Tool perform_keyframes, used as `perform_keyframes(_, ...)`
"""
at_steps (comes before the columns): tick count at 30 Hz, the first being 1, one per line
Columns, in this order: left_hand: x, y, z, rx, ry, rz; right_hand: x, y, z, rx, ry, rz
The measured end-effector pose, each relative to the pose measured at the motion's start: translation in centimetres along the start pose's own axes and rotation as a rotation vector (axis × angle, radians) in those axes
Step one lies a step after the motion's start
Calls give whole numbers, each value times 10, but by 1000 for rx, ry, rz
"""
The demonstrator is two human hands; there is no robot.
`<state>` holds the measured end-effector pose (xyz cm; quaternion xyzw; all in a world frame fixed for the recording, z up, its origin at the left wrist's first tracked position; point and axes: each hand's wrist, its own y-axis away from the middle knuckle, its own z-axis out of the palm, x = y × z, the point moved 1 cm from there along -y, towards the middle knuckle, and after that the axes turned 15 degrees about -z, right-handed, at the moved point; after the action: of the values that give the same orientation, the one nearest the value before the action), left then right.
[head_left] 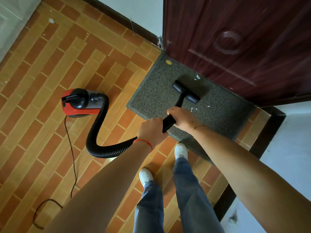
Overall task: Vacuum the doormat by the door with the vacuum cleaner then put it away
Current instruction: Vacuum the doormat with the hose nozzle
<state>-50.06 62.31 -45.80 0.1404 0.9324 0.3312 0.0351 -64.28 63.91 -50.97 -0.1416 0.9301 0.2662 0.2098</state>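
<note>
A dark grey speckled doormat (158, 91) lies against a dark red door (235, 39). The black brush nozzle (186, 91) of the vacuum rests flat on the mat near the door. My right hand (182, 117) is shut on the black tube just behind the nozzle. My left hand (151, 132) grips the ribbed black hose (99, 132) a little further back. The hose curves left to the red and black vacuum cleaner (79, 102), which stands on the tiled floor left of the mat. Small white scraps (197, 77) and a yellow spot (168, 62) lie on the mat.
The vacuum's black power cord (70, 157) trails over the orange brick-pattern tiles toward the lower left. My feet in white shoes (180, 151) stand at the mat's near edge. White walls with dark skirting (262, 140) flank the door.
</note>
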Motion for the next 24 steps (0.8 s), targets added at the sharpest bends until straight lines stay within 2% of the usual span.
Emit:
perform_keyframes(12,107,-70,-27,9,108,-24,122,1,-57,-19,21,6)
perform_keyframes(18,130,-81,-33,1,115,-24,147,6,-70,-45,29,-33)
perform_keyframes(24,127,-80,-36,-15,120,-20,143,8,-71,-28,-4,-33)
